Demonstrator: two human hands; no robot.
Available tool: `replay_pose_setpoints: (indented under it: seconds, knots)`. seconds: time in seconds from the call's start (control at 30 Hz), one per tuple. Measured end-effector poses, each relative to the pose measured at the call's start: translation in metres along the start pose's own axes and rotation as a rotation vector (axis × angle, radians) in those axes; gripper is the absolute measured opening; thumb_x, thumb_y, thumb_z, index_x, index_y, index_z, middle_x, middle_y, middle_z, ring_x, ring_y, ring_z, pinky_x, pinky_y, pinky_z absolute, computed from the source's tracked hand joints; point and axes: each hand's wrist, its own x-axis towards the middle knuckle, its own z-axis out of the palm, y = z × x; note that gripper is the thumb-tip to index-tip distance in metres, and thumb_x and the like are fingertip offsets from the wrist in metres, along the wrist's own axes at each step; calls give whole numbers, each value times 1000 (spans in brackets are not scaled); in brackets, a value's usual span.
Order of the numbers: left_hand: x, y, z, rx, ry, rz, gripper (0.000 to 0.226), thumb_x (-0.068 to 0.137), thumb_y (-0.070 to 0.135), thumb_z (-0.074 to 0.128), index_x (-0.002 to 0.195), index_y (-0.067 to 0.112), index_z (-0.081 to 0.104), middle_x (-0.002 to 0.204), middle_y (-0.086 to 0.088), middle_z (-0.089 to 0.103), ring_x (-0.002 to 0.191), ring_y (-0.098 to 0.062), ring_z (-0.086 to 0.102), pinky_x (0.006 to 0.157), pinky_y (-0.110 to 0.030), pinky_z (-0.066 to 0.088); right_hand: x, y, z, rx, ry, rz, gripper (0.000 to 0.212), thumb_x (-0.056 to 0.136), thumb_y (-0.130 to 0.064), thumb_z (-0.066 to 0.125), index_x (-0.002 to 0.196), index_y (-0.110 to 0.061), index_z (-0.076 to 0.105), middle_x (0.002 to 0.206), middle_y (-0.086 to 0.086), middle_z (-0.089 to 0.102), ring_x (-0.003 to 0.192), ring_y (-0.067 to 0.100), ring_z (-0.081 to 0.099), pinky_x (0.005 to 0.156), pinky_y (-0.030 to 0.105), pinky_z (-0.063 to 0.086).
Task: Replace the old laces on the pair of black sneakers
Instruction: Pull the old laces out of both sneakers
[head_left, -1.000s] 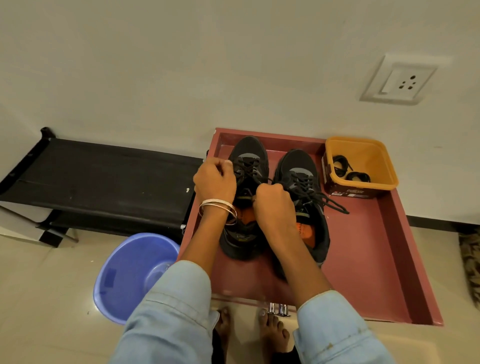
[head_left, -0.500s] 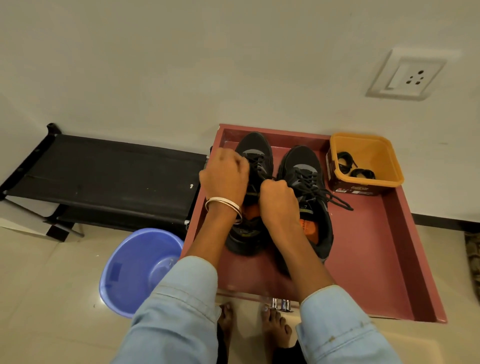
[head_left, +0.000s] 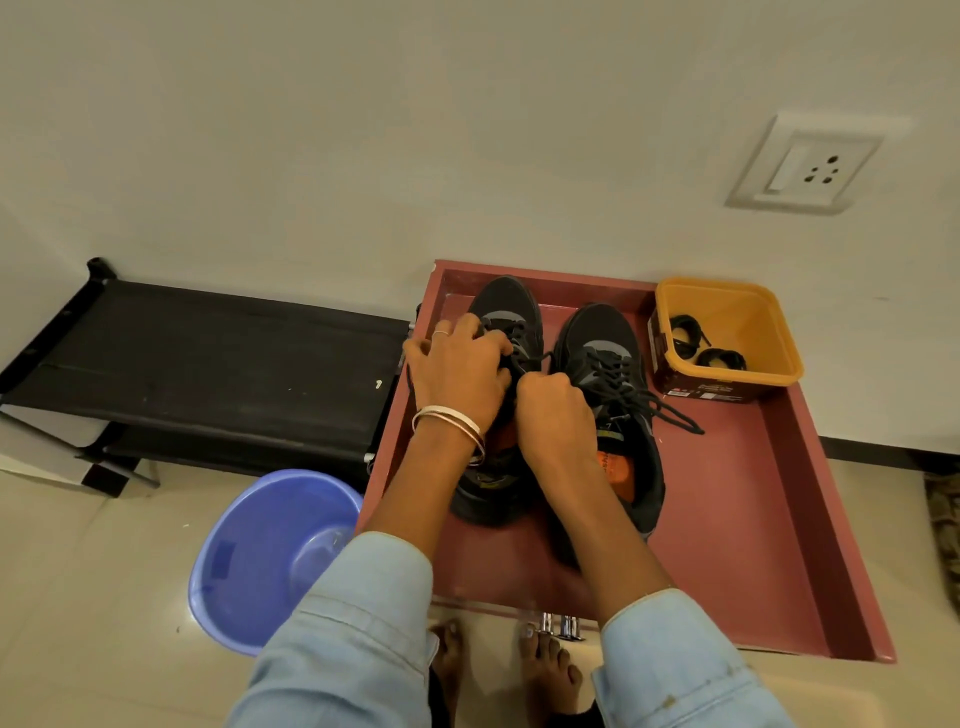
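Left hand (head_left: 457, 374) fingers curled over lace area of left sneaker (head_left: 506, 332), apparently pinching lace; exact grip hidden. Right hand (head_left: 558, 415) fisted just beside, likely pulling lace end (head_left: 540, 358). Right sneaker (head_left: 608, 374) beside right knuckles, laced. Advice: brace shoe, draw lace out eyelet by eyelet.

a single head-worn view looks steeply down and forward from above the person, close over both forearms. the red tray (head_left: 810, 525) fills the centre and right, with the wall (head_left: 363, 130) across the top and the floor (head_left: 78, 597) and bare feet (head_left: 548, 670) along the bottom edge.
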Motion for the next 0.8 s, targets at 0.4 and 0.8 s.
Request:
replay_pose_setpoints:
  seconds: [0.4,0.8]
  knots:
    - [-1,0,7,-195,191,-167,21,93,31,48,99,18,63,108,0,56,84,-17,54,85,-43,41,-1,-2,3,4,37,23,16,95,4,41,101,0,56,100,18,60,91,35,62,64,33,40]
    - [11,-20,-6,-698,306,-235,15,76,9,65,90,13,62,110,-4,57,100,-14,53,88,-25,44,-2,-3,1,-25,28,10,18,93,7,40,101,0,55,102,18,59,93,35,62,64,33,39]
